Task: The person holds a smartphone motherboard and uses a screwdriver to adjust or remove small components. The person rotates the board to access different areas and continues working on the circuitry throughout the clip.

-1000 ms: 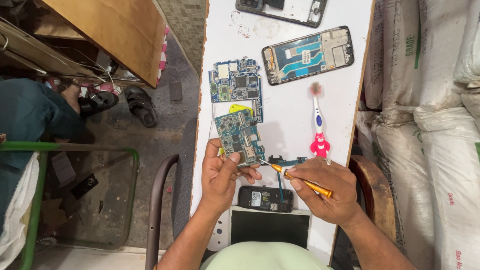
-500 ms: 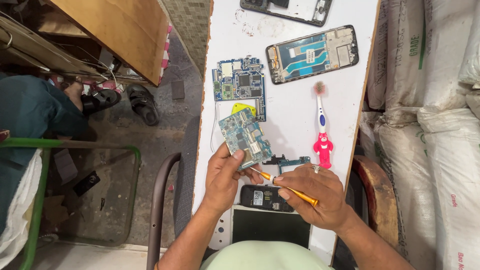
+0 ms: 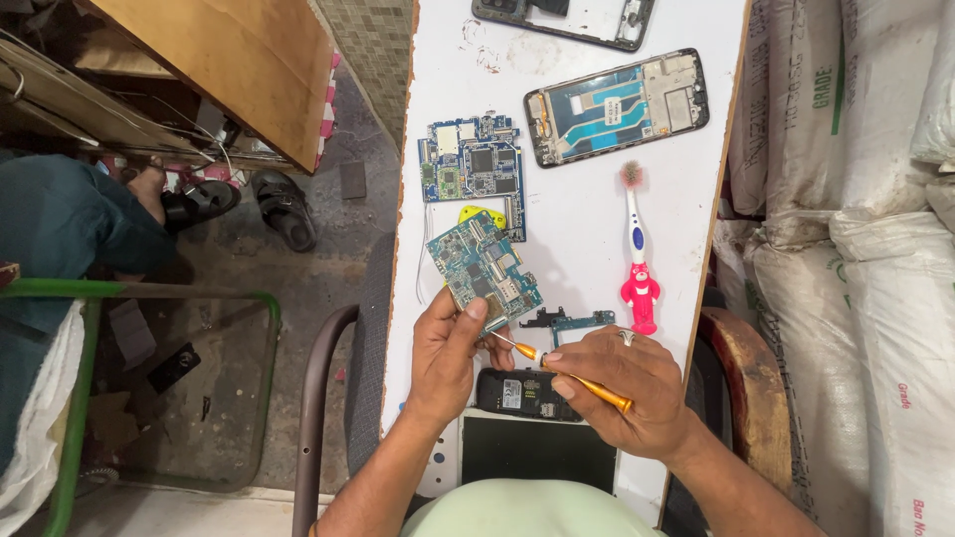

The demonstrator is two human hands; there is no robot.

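- Pale green cloth, the person's shirt, fills the bottom edge; just beyond it a dark screen panel (image 3: 537,449) lies flat on the white bench (image 3: 597,239).
- Touching the panel's far edge lies a small black phone (image 3: 527,394), partly under the hands.
- The right hand (image 3: 622,393) has its grip closed around an orange-handled screwdriver (image 3: 577,378) (a ring shows on one finger); the metal tip points left toward the lower corner of the held board.
- The left hand (image 3: 445,353) pinches a blue-green circuit board (image 3: 484,268) by its near edge, thumb on top, so the board tilts up off the bench and leans away from the person.
- Just right of that board, on the bench, sits a narrow dark bracket piece (image 3: 569,319).
- Beside it lies a child's toothbrush (image 3: 637,249) with a pink figure handle, bristles pointing away.
- Beyond the held board, a second blue circuit board (image 3: 473,164) lies flat, a yellow pick (image 3: 479,214) peeking out between the two.
- Farther right is a phone frame (image 3: 617,104) opened to its blue inside, and another frame (image 3: 567,15) is cut off by the top edge.
- Off the bench: white sacks (image 3: 856,249) on the right; on the left a concrete floor with black sandals (image 3: 284,209), a wooden panel (image 3: 234,60) and a green metal rail (image 3: 149,290).
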